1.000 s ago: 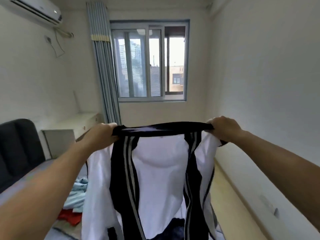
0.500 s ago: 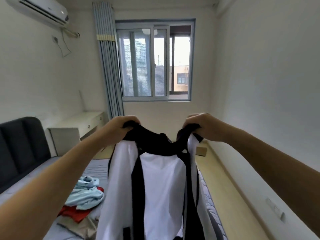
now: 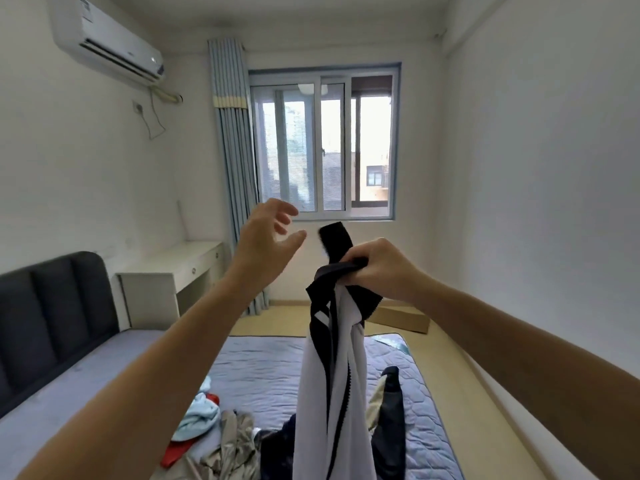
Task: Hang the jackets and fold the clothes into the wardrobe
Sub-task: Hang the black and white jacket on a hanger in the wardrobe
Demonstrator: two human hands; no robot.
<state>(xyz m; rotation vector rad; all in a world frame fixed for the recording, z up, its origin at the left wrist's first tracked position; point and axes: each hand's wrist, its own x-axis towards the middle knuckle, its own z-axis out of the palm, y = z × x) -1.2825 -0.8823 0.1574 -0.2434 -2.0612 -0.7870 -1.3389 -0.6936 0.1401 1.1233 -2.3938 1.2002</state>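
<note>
The white zip-front jacket with black collar and black stripes [image 3: 332, 393] hangs bunched in a narrow vertical column above the near end of the bed; its lower part runs out of the bottom edge of the view. The right hand [image 3: 381, 268] grips the gathered black collar band [image 3: 337, 242], fingers curled round the fabric; the garment hangs directly below this grip, and one collar end stands up above the fist. The left hand [image 3: 266, 233] is raised just left of the collar, fingers spread and relaxed, holding nothing and clear of the fabric.

Step in hand, as judged: preparing a jacket for hanging; neither hanger nor wardrobe is in view. The next move calls for the free hand to fetch a hanger or take one shoulder; a one-handed hold leaves the jacket collapsed.

The lilac quilted mattress [image 3: 263, 362] lies below; on its near part, left of the jacket, lie a light blue garment [image 3: 201, 414], a red garment [image 3: 173, 452] and a crumpled khaki garment [image 3: 232, 441]; a dark navy garment [image 3: 391, 424] lies just right. The black padded headboard [image 3: 52, 313] stands at left; the white desk [image 3: 173, 271] stands beyond it.
</note>
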